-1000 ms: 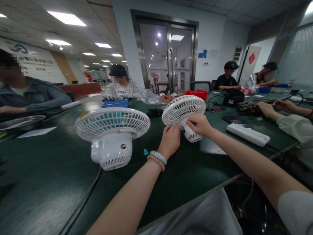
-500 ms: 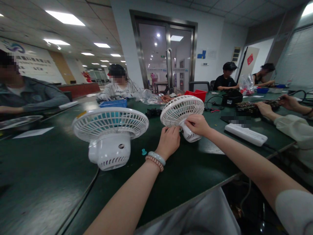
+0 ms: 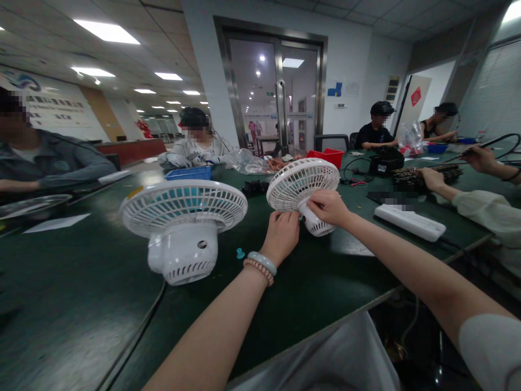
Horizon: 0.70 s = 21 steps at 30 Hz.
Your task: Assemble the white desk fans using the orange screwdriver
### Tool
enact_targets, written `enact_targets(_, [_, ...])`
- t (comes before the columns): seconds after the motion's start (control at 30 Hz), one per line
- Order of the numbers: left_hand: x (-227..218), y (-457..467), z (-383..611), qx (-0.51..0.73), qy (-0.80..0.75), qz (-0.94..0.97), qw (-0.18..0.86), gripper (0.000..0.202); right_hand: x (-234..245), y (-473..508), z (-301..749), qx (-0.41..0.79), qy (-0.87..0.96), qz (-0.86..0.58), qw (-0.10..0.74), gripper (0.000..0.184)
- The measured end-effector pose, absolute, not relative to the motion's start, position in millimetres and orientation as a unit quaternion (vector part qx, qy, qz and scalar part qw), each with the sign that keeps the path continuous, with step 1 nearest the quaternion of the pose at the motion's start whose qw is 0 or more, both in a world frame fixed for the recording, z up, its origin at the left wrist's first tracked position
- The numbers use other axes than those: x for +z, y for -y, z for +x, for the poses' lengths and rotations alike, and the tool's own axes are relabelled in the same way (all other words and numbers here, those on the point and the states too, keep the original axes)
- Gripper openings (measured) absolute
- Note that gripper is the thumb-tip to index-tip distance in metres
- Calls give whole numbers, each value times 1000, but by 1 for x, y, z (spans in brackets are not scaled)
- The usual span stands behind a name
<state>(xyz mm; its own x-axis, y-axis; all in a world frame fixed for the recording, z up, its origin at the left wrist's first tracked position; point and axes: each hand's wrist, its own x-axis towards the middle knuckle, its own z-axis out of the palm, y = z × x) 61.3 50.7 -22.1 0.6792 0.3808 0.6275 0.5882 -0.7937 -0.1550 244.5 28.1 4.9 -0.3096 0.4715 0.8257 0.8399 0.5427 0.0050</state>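
Observation:
A small white fan head point(image 3: 303, 182) tilts on the table ahead of me, its grille facing away. My right hand point(image 3: 328, 207) is closed around the back of its housing, thumb and fingers near the neck. Close against the left side of that housing, my left hand point(image 3: 281, 232) has its fingers curled in a pinch; what lies between them is hidden. A second white fan head point(image 3: 183, 247) stands to the left, with blue blades behind its grille and a round hole in its housing. Between them lies a small turquoise plug-like piece point(image 3: 240, 253).
A white power strip point(image 3: 409, 221) lies to the right. Farther back are a red bin point(image 3: 328, 157), a blue tray point(image 3: 188, 173) and plastic bags point(image 3: 248, 161). At right, another person's hands point(image 3: 433, 179) work on a dark part. A cable point(image 3: 134, 334) runs from the left fan.
My hands and the fan they are on have barely moved. At the right, the other person's far hand has shifted, now with a thin tool or cable showing.

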Motion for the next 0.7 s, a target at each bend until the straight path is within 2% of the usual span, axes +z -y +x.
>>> enact_targets(0.7, [-20,-49,62,-300,247,-900,195,24,5,-28,243,-220,776,-430,405,27])
